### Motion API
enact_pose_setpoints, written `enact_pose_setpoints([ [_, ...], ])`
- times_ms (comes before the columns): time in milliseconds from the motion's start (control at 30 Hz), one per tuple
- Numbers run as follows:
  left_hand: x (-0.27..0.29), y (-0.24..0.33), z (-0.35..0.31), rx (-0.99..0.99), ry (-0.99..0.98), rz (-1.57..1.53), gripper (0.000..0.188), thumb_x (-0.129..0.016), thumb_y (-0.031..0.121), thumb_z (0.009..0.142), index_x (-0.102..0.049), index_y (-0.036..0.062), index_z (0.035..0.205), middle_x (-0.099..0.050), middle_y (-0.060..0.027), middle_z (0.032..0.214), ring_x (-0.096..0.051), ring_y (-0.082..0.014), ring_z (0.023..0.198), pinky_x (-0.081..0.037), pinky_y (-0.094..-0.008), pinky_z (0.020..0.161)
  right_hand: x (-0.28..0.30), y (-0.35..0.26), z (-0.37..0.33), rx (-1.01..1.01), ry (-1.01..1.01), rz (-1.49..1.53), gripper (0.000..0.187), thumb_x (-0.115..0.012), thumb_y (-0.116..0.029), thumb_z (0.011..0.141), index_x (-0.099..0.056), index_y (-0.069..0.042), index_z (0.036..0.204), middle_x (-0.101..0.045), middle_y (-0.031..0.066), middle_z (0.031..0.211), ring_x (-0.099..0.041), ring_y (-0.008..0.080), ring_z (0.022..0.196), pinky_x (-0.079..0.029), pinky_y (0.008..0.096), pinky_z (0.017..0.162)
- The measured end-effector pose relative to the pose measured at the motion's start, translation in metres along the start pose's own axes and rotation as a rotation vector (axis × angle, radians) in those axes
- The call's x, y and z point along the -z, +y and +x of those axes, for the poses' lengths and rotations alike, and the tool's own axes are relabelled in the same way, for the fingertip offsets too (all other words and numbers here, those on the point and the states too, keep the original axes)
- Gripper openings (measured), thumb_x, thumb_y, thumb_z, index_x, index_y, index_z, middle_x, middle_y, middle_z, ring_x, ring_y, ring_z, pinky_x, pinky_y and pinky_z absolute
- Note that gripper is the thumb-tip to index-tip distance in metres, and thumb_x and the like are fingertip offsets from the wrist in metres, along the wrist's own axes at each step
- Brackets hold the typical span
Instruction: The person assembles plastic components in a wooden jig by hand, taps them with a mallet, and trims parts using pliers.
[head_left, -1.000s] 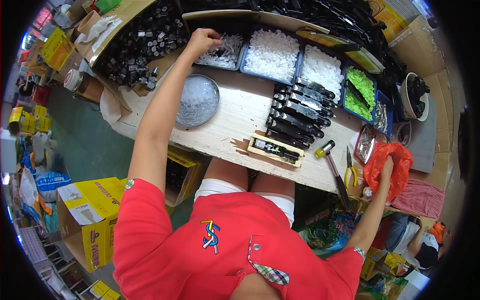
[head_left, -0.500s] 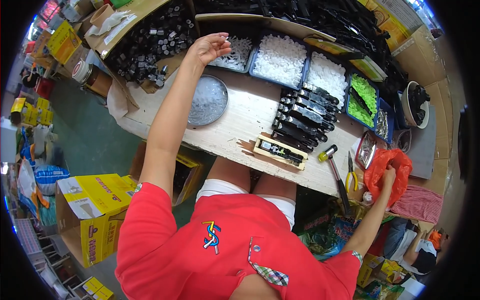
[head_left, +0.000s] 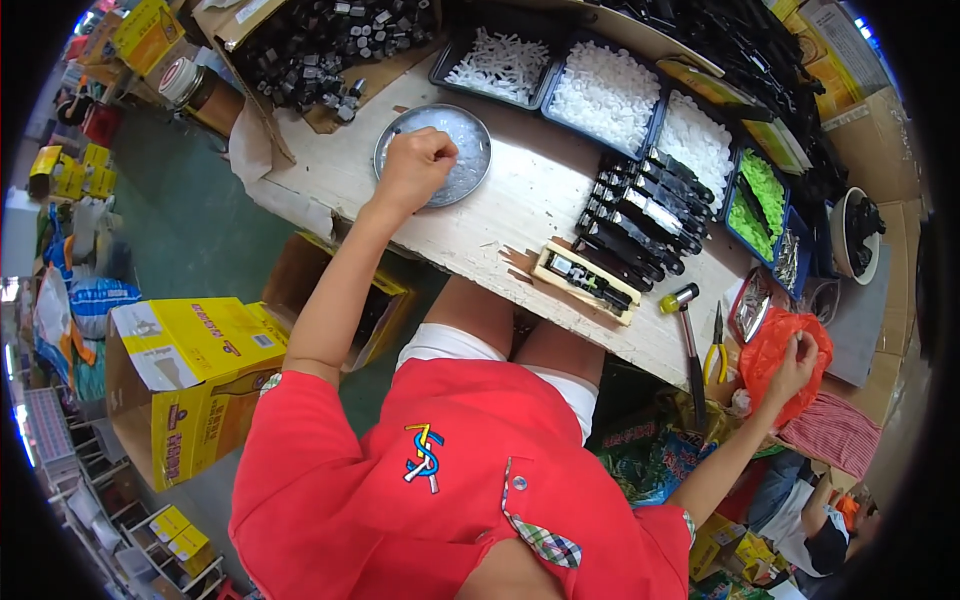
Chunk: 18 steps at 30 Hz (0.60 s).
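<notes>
Worktop seen from above. The left grip (head_left: 415, 168), a bare hand with its fingers curled closed, is over the round grey metal dish (head_left: 488, 160); whether it encloses anything is hidden. The dish sits on the left part of the pale, worn wooden worktop (head_left: 520, 215), with small translucent pieces inside. The right grip (head_left: 793, 372), also bare, is at the crumpled red plastic bag (head_left: 762, 355) beside the worktop's right end; whether its fingers are apart or pinched on the film cannot be told. Between the 2 hands lie a row of elongated black plastic assemblies (head_left: 645, 220) and, nearer the person, 1 cream-coloured wooden cradle (head_left: 577, 298) bearing a black mechanism. The step in hand is judged to be the handling of small pieces at the dish; the next move appears to call for fingertips kept within the rim, to avoid scattering, and for the right hand to stay free of the loose film. Printing: the open yellow cardboard carton (head_left: 205, 400) on the left bears dark characters and a pictured design, not transcribed here; the red shirt (head_left: 380, 490) carries 1 embroidered multicoloured emblem (head_left: 424, 458).
</notes>
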<state>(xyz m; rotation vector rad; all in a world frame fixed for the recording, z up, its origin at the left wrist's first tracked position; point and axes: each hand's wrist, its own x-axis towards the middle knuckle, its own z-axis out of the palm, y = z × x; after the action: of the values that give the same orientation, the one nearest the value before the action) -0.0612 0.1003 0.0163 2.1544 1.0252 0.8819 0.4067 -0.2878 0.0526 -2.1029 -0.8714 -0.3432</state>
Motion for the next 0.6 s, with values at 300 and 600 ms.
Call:
enact_pose_setpoints([
  [300,-0.017,-0.001,0.012,-0.190,-0.018,0.298,0.005,-0.062,0.000,0.066,-0.061,0.0007,0.071,-0.059,-0.0121,0.068,-0.058,-0.0261,0.062,-0.045,-0.0331,0.056,-0.040,-0.074,-0.027,0.009,-0.119,0.112,0.017,-0.059,-0.007,0.083,-0.056,0.001,0.097,-0.057,0.0053,0.093,-0.052,0.0145,0.088,-0.041,0.0249,0.080],
  [600,-0.019,-0.001,0.004,-0.176,0.048,0.214,0.008,-0.063,-0.001,0.068,-0.062,0.0010,0.076,-0.059,-0.0116,0.073,-0.058,-0.0254,0.066,-0.046,-0.0316,0.059,-0.091,-0.172,-0.054,0.092,-0.384,0.279,0.018,-0.060,0.002,0.077,-0.058,0.000,0.095,-0.055,0.0049,0.084,-0.053,0.0115,0.076,-0.042,0.0223,0.068],
])
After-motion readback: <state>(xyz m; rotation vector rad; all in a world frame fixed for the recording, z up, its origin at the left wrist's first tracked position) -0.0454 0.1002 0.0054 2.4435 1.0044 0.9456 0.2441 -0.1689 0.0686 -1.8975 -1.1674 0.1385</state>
